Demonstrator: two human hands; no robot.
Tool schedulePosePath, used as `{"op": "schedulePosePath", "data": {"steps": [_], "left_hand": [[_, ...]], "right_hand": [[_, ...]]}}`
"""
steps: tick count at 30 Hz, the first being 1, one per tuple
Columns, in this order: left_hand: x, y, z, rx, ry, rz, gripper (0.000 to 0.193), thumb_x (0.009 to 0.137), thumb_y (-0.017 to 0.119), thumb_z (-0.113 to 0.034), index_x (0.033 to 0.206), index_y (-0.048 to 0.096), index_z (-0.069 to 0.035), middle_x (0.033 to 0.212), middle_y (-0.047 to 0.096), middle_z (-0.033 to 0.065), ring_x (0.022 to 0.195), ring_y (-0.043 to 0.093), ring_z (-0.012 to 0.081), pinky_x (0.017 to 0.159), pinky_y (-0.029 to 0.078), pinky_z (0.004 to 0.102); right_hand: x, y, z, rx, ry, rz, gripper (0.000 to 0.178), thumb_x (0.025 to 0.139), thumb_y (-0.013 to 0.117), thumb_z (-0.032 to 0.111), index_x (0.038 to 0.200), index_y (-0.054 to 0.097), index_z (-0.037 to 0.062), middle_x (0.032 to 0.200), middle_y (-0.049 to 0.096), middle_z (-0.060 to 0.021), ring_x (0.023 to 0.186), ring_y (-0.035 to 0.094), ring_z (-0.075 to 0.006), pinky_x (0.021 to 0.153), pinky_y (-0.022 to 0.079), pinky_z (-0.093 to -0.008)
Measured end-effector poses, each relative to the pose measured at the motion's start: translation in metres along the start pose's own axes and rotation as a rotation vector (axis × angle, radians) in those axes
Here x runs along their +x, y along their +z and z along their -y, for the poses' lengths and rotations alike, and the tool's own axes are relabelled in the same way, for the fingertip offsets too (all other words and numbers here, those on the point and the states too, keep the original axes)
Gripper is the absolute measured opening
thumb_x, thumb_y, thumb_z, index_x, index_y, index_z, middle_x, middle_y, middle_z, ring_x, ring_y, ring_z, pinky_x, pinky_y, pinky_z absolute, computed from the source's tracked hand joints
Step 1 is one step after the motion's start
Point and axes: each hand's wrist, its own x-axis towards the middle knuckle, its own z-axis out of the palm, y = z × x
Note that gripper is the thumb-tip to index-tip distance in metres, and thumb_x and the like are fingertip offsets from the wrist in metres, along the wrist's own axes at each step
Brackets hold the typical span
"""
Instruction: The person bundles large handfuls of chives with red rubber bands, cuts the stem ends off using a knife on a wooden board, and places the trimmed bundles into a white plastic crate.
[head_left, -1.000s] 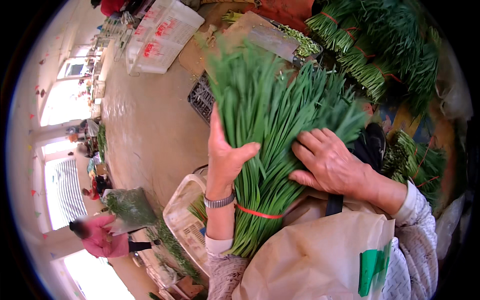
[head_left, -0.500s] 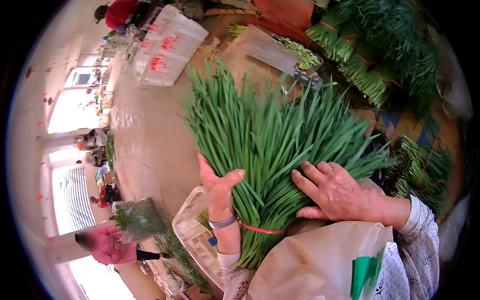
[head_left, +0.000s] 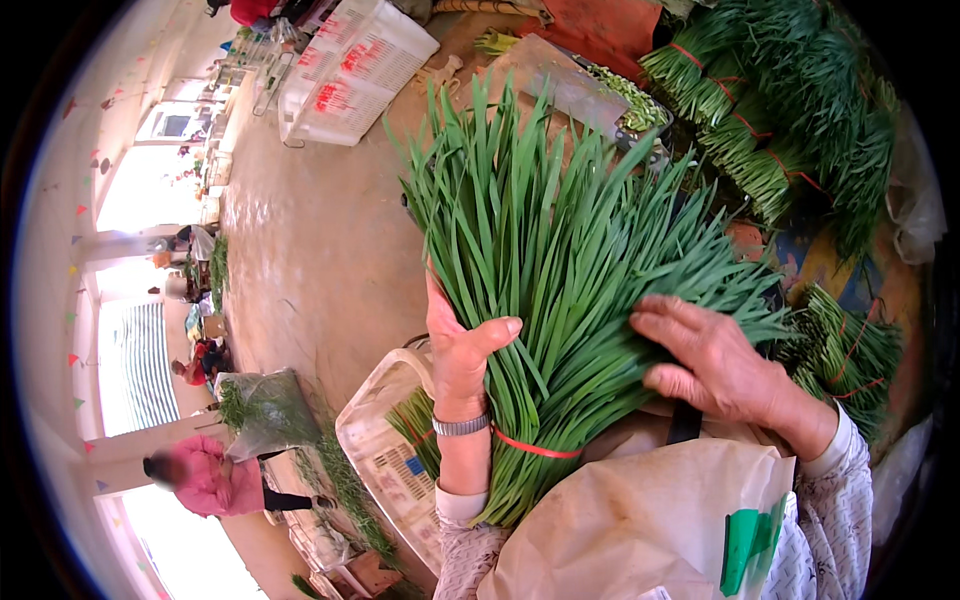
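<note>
A big bunch of garlic chives [head_left: 560, 240], its long flat green leaves fanned out, spreads in front of me. A red band [head_left: 538, 443] ties it near the cut stems. My left hand [head_left: 466, 345] grips the bunch from its left side, thumb lying over the leaves and the other fingers hidden behind it. Against the right side of the leaves rests my right hand [head_left: 715, 360], its fingers stretched out and the thumb apart. The stem ends reach down to the beige apron [head_left: 640, 510] over my lap.
A white plastic basket [head_left: 390, 400] with another banded bunch [head_left: 418, 430] stands at my left. Banded green bundles [head_left: 765, 110] pile up at far right, with more bundles [head_left: 845, 350] nearer. A broad blade [head_left: 585, 95] lies on a board. White crates [head_left: 355, 70] and a person in pink [head_left: 205, 475] are farther off.
My right hand has slid a little to the right over the leaves, its fingers lifting somewhat. The bunch and my left hand have shifted slightly right in view.
</note>
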Motion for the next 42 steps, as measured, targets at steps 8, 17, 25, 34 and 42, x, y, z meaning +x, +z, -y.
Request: {"op": "schedulePosePath", "data": {"steps": [8, 17, 25, 34, 42], "left_hand": [[0.0, -0.005, 0.004, 0.059, 0.018, 0.034, 0.087, 0.064, 0.07, 0.001, 0.143, 0.034, -0.003, 0.129, 0.055, 0.0102, 0.115, 0.058, 0.023, 0.103, 0.045, 0.0373], [0.004, -0.001, 0.006, 0.042, 0.018, 0.046, 0.086, 0.064, 0.069, -0.001, 0.143, 0.034, -0.002, 0.129, 0.055, 0.0108, 0.114, 0.058, 0.0236, 0.103, 0.046, 0.0378], [0.006, -0.007, 0.008, 0.05, -0.005, 0.051, 0.087, 0.063, 0.07, -0.001, 0.143, 0.035, -0.002, 0.129, 0.055, 0.0108, 0.114, 0.059, 0.0228, 0.103, 0.046, 0.0371], [0.007, -0.003, 0.006, 0.046, -0.032, 0.045, 0.089, 0.062, 0.07, 0.001, 0.144, 0.035, -0.002, 0.128, 0.055, 0.0097, 0.114, 0.058, 0.0215, 0.102, 0.046, 0.036], [0.007, 0.001, 0.006, 0.033, -0.041, 0.054, 0.088, 0.061, 0.068, 0.004, 0.143, 0.036, -0.004, 0.127, 0.056, 0.0086, 0.112, 0.058, 0.0198, 0.102, 0.045, 0.0344]], "right_hand": [[0.066, -0.023, -0.004, -0.2, -0.034, -0.309, 0.021, 0.085, 0.064, 0.009, 0.1, 0.062, -0.0045, 0.105, 0.062, -0.0198, 0.088, 0.063, -0.0388, 0.075, 0.051, -0.0429], [0.099, -0.018, -0.014, 0.267, 0.15, -0.283, 0.016, 0.081, 0.063, 0.004, 0.095, 0.065, -0.0041, 0.075, 0.063, -0.0192, 0.065, 0.062, -0.0301, 0.063, 0.049, -0.0374], [0.104, -0.004, -0.031, -0.11, -0.057, -0.442, 0.005, 0.081, 0.063, 0.004, 0.081, 0.059, 0.0002, 0.065, 0.057, -0.0161, 0.059, 0.058, -0.0341, 0.06, 0.048, -0.0379], [0.111, -0.042, -0.012, -0.071, -0.149, -0.48, 0.008, 0.08, 0.06, 0.002, 0.087, 0.063, -0.0007, 0.077, 0.061, -0.0164, 0.065, 0.059, -0.0318, 0.063, 0.048, -0.0378], [0.122, -0.029, -0.013, -0.049, 0.013, -0.236, 0.009, 0.077, 0.063, 0.005, 0.077, 0.058, -0.0028, 0.069, 0.059, -0.0187, 0.066, 0.06, -0.038, 0.059, 0.048, -0.0418]]}}
